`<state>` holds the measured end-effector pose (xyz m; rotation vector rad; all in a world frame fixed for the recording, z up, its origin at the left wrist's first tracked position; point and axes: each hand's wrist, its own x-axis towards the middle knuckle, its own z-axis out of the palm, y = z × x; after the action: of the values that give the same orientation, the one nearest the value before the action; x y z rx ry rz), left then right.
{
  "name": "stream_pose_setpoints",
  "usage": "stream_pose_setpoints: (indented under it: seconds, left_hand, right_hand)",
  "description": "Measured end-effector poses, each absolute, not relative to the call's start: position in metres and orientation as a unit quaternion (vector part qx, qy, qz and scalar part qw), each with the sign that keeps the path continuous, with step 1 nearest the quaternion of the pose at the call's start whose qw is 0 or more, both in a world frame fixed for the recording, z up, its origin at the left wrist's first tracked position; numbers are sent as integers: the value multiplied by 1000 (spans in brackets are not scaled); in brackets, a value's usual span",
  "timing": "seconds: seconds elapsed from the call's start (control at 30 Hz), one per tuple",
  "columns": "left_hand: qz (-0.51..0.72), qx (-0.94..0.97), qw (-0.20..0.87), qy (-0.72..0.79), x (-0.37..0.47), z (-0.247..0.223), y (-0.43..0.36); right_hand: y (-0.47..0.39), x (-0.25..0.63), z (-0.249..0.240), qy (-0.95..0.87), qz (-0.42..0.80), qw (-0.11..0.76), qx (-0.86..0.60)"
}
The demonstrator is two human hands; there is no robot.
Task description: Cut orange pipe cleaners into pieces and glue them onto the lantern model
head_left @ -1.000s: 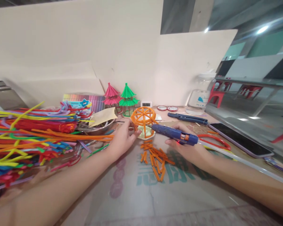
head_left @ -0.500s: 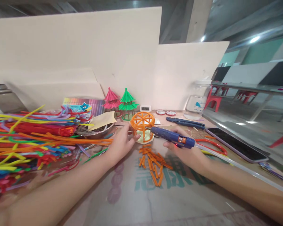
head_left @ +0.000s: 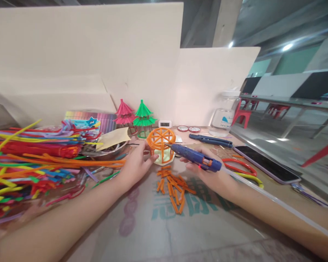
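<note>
An orange pipe-cleaner frame [head_left: 161, 137] with a spoked round top and upright posts stands on a pale base [head_left: 164, 158] in the middle of the table. My left hand [head_left: 138, 160] has its fingers and thumb closed around the frame's left side; the far fingertips are partly hidden. My right hand [head_left: 205, 173] grips a blue glue gun [head_left: 196, 156] with a long clear glue stick [head_left: 273, 198] trailing from its back. The gun's nozzle is at the frame's front right, just under the rim. Short cut orange pieces [head_left: 175, 189] lie in a loose pile before it.
Bundles of coloured pipe cleaners [head_left: 38, 160] cover the left side, beside a metal bowl [head_left: 109, 151]. Pink [head_left: 124, 112] and green [head_left: 143, 114] pavilion-like models stand behind. On the right are a blue utility knife [head_left: 210, 141], a phone [head_left: 266, 164] and a water bottle [head_left: 224, 114].
The whole view has shifted slightly, so things sit a little further left. The glue gun's nozzle stays close to the orange frame, and both hands keep their hold.
</note>
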<state>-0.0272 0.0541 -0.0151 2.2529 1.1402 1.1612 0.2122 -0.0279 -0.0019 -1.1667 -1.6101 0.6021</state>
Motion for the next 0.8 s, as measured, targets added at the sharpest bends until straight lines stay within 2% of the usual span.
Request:
stream_pose_setpoints:
  seconds: [0.4, 0.8]
  left_hand:
    - [397, 799, 172, 417, -24, -13, 53]
    - [405, 798, 159, 417, -26, -16, 55]
  right_hand:
    - [-29, 210, 2, -682, 211, 528, -461]
    - [-28, 210, -1, -681, 203, 496, -500]
